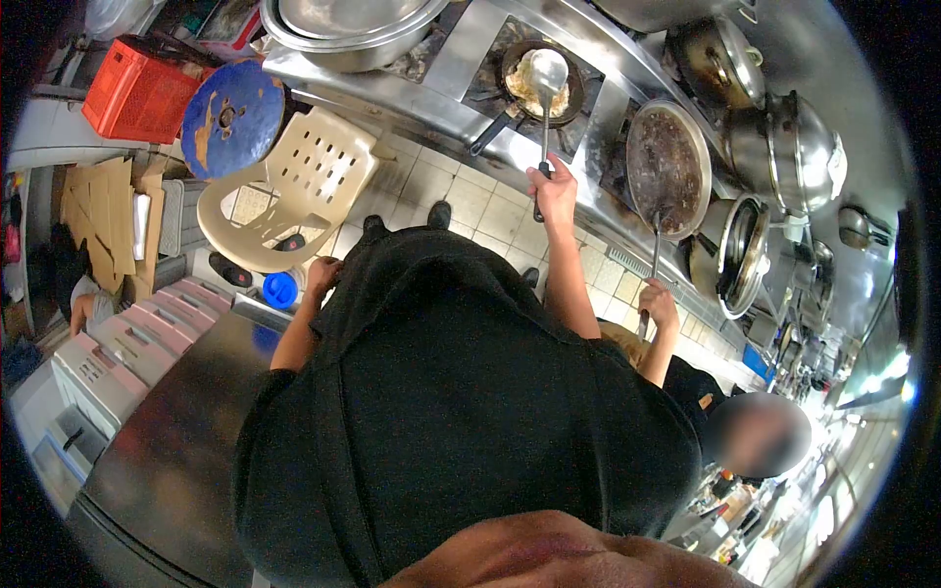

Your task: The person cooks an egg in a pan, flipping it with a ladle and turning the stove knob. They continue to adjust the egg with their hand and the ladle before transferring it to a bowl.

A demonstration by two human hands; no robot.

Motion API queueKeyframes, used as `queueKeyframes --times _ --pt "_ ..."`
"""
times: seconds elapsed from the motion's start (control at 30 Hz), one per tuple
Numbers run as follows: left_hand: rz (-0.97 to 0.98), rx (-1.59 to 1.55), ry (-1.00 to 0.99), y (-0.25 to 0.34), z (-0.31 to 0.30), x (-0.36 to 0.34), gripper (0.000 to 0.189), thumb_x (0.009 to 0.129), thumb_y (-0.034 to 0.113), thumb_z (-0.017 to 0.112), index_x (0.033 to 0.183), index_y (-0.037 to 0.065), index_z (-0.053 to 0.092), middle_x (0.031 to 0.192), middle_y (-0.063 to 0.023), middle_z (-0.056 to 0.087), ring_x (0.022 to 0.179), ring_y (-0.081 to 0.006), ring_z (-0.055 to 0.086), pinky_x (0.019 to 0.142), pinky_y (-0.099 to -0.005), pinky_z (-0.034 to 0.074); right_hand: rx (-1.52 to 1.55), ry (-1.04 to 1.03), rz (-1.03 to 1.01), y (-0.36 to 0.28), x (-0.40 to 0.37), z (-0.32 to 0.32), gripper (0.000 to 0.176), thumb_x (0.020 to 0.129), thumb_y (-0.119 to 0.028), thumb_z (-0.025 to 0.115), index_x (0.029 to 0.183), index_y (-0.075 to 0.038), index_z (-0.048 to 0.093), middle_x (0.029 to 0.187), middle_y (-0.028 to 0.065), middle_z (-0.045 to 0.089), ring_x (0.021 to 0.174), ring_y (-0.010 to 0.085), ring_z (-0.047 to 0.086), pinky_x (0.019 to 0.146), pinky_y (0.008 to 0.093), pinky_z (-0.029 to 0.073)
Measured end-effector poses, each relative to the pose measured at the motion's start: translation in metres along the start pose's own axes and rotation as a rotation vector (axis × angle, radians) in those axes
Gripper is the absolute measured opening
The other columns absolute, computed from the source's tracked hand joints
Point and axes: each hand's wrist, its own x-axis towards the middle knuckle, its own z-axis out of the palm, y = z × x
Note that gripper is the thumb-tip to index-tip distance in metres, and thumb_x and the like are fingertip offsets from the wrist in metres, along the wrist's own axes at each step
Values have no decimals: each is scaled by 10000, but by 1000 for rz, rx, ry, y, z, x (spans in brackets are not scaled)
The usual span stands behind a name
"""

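Grip: right hand (554,191) is clenching the long shiny steel ladle (545,122) by its dark handle, arm stretching forward.
Bowl: rounded, is hovering over pale food (524,90) in round black pan (508,61).
Left hand (323,274): is resting bent at hip, grip unclear.

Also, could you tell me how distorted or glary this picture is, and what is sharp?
Head view: strong fisheye curves the stainless steel stove counter and blackens the corners; bright glare washes out the far right aisle; the right hand gripping the long steel ladle is sharp.
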Motion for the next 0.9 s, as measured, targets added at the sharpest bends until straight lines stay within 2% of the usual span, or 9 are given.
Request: queueKeyframes --times 0.13,0.37,0.43,0.47,0.53,0.57,0.67,0.77,0.9 --pt "14 -79 -10 -5 -1 9 263 812 232 664 877 -14 732 765 -130 698 629 -188 661 622 -330 521 44 -10 -21 -8 1 7 586 788 -92 727 1304 82 510 670 25 593 522 94 531 467 247 385" --pt "-21 -79 -8 -19 -4 8 260 819 236 643 841 -13 715 763 -120 692 656 -198 663 638 -336 525 3 -18 -16 6 14 10 591 791 -91 729 1309 84 503 709 33 607 535 101 545 477 246 400" --pt "-15 -29 -18 -10 -5 -9 256 824 240 632 838 -2 714 780 -128 697 678 -212 670 656 -339 529 -17 -32 -5 19 20 10 635 808 -179 721 1353 41 481 720 54 631 572 113 567 534 266 437" --pt "74 54 -16 -10 -5 -14 247 821 237 632 841 6 716 783 -132 698 688 -222 673 663 -339 530 -27 -38 1 28 23 10 658 816 -223 717 1376 19 470 726 64 643 590 119 577 562 276 455" --pt "249 220 -15 -22 -4 -16 230 814 231 632 846 21 720 788 -140 699 708 -241 679 677 -338 532 -34 -33 3 39 28 10 633 807 -141 724 1353 57 471 745 62 629 552 120 568 490 265 430" --pt "421 325 0 -28 -3 -17 237 814 256 628 834 41 725 817 -150 700 742 -281 682 687 -361 528 -37 -31 5 45 30 10 622 803 -100 728 1341 77 471 754 61 622 533 121 564 454 259 417" --pt "32 165 -15 -35 6 -6 289 815 298 620 870 35 727 840 -161 701 766 -301 679 698 -392 520 98 -44 88 45 24 9 628 819 -99 715 1360 72 447 849 93 629 569 146 596 441 276 454" --pt "73 164 -37 -25 2 -7 349 830 353 602 897 35 731 842 -166 703 774 -318 676 706 -411 511 139 -87 143 46 22 6 637 831 -105 709 1377 62 426 931 120 620 623 178 626 454 289 504" --pt "108 147 0 9 -2 -16 306 841 279 611 896 0 726 800 -152 708 716 -260 675 669 -373 517 265 -129 218 44 18 5 543 834 -129 721 1298 38 495 939 118 611 671 203 645 484 307 541"
